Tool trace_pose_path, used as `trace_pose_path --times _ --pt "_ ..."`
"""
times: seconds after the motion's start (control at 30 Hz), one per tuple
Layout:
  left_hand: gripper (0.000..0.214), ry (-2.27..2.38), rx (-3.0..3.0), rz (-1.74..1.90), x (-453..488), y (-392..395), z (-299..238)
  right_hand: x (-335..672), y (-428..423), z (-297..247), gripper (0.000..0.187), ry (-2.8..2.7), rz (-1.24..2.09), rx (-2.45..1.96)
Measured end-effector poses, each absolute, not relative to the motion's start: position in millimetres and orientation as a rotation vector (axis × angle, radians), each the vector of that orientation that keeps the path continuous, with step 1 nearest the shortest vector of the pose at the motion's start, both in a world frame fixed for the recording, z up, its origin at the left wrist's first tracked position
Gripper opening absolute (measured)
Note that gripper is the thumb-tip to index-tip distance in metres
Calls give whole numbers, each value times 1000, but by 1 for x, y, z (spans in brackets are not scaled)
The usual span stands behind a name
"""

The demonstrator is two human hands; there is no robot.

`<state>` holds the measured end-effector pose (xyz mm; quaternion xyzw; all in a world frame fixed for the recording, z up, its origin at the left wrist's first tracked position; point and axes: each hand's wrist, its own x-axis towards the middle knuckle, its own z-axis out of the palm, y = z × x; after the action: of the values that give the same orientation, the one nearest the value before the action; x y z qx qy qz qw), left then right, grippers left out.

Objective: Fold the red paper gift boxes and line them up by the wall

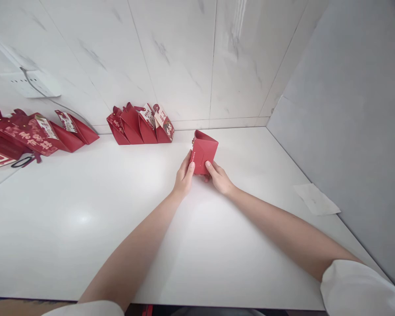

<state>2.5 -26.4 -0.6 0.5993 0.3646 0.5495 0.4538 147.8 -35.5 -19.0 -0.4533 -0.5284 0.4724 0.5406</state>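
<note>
A small red folded gift box (204,151) is held between both hands above the middle of the white table. My left hand (184,175) grips its left side, thumb on the front face. At the lower right edge, my right hand (219,176) closes on the box with its thumb on the front and fingers partly hidden behind. The box's upper end looks open, with a triangular opening facing up. Small white print runs along its left edge.
A row of red gift boxes (131,127) with ribbons and tags stands against the marbled wall. More red boxes (29,131) lie at the far left beside black-handled scissors (22,161). A white paper (317,199) lies by the grey panel (355,109). A cable hangs from the socket strip (34,83).
</note>
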Motion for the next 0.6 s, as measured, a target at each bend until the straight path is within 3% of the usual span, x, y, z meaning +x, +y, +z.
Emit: trace_pose_path --times 0.23,0.47,0.6 --pt "54 887 1378 1363 1 -23 -5 151 -36 -19 57 -1348 1140 -1102" --pt "38 835 1440 1337 -10 -5 -9 152 -38 -13 64 -1399 1063 -892" --pt "56 751 1151 1312 -14 -4 -5 154 -44 -7 53 -1477 801 -916"
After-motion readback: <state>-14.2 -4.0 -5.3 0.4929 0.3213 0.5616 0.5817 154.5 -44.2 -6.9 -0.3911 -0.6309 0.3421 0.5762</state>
